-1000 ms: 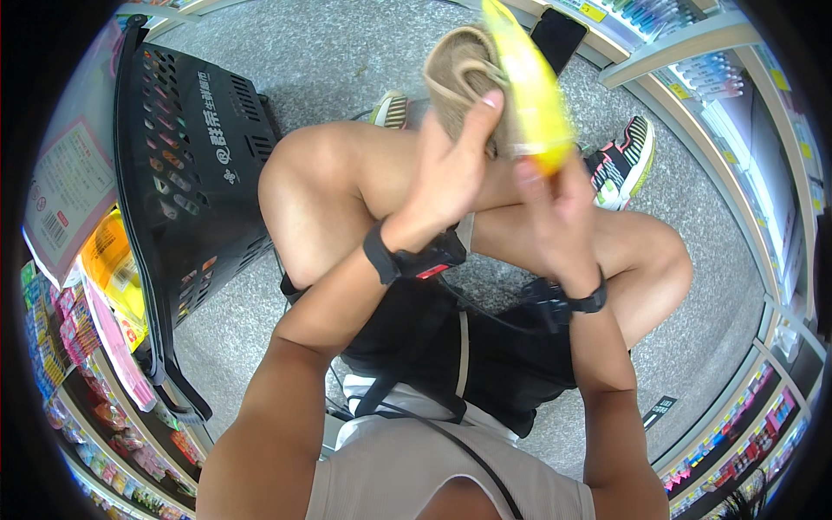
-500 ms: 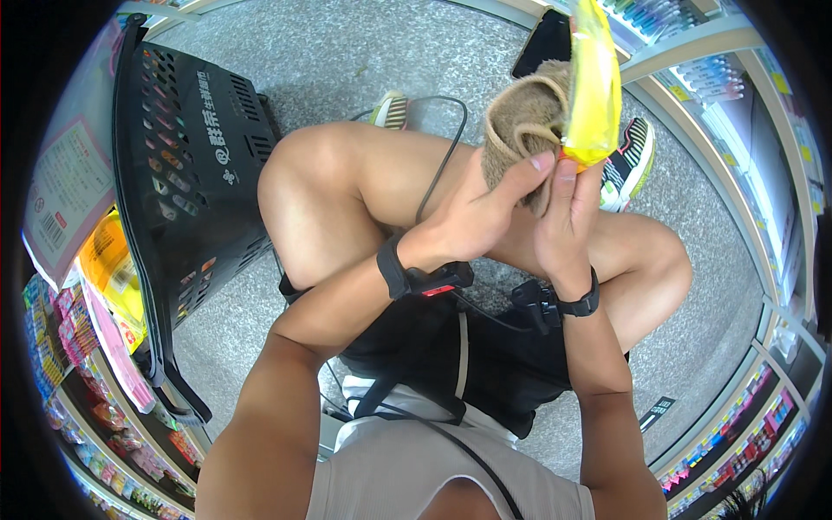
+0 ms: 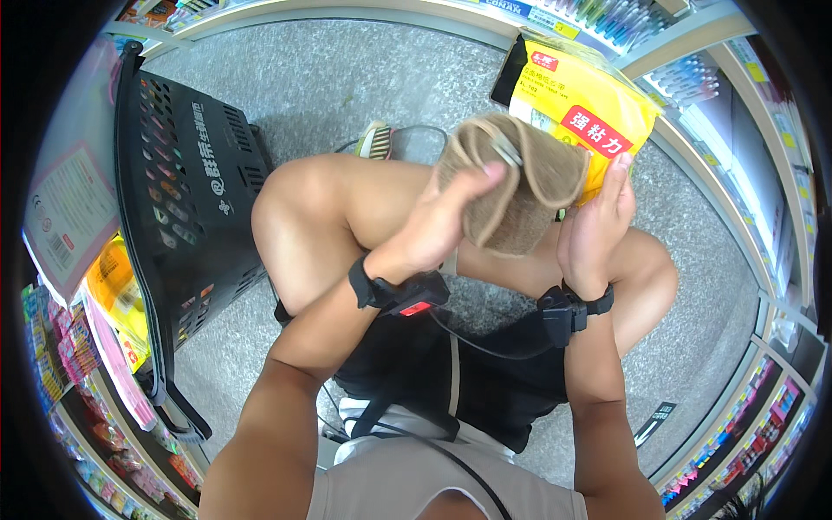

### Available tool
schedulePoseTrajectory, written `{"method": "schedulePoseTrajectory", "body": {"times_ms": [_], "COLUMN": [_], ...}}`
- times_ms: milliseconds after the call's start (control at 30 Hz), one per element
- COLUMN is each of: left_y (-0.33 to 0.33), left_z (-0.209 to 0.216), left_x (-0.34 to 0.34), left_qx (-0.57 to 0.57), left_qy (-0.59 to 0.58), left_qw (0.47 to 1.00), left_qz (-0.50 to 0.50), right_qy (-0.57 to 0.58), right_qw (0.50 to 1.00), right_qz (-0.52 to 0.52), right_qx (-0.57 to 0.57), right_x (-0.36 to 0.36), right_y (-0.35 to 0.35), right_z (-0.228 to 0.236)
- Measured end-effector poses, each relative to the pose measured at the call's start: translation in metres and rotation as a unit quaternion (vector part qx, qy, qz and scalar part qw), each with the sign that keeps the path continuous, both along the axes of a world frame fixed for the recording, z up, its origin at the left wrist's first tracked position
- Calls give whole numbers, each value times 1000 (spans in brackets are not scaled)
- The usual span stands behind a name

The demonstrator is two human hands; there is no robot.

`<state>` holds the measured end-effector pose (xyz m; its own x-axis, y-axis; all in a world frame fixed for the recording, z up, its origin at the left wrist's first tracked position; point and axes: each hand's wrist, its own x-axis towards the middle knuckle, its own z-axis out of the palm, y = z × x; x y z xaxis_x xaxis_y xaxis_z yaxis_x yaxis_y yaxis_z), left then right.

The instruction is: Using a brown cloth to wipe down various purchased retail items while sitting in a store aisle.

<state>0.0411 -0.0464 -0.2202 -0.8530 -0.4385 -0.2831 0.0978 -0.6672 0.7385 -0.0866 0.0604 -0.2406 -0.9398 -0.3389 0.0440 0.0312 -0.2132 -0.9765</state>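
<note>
Left hand (image 3: 429, 227): thumb on top, pinching the left side of the brown cloth (image 3: 542, 165) against the other fingers, which sit under it, mostly hidden. Cloth is folded in loose curls, bulk to the right of the thumb tip; small pale strip (image 3: 505, 149) beside that tip, blurred. Right hand (image 3: 594, 232): visible fingers straight and close together, tips on the near edge of the yellow packet (image 3: 598, 95), pinching it there; what the hidden digits do, can't tell. Packet extends far from those tips, red label patch on its face. Cloth is left of and nearer than the packet, covering its near left corner in view; whether they touch, can't tell. Black flat object (image 3: 509, 74) pokes out behind the packet's left side. Each wrist has a black strap: left device (image 3: 418, 296), right device (image 3: 562, 316). Bent bare legs (image 3: 347, 204) below the hands, shoe (image 3: 374, 140) farther left. Black basket (image 3: 173, 277) at left, pinkish packet (image 3: 74, 208) and orange-yellow packet (image 3: 119, 277) at its left side. Grey floor (image 3: 347, 69) around. Pens (image 3: 607, 26) on the far right shelf.
</note>
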Motion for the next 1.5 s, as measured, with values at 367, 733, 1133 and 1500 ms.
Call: {"method": "schedulePoseTrajectory", "body": {"times_ms": [367,733,1133,1500], "left_y": [-11,9,-18,-44], "left_z": [10,-10,3,7], "left_x": [-5,1,24,23], "left_qx": [48,15,106,295], "left_qy": [69,69,64,215], "left_qw": [992,997,990,931], "left_qz": [90,-32,-61,-16], "right_qy": [491,271,-127,-329], "right_qw": [838,947,990,903], "right_qz": [165,81,58,236], "right_qx": [174,156,-24,-143], "right_x": [30,24,-11,10], "right_y": [-12,-8,3,19], "right_z": [4,-8,13,-16]}}
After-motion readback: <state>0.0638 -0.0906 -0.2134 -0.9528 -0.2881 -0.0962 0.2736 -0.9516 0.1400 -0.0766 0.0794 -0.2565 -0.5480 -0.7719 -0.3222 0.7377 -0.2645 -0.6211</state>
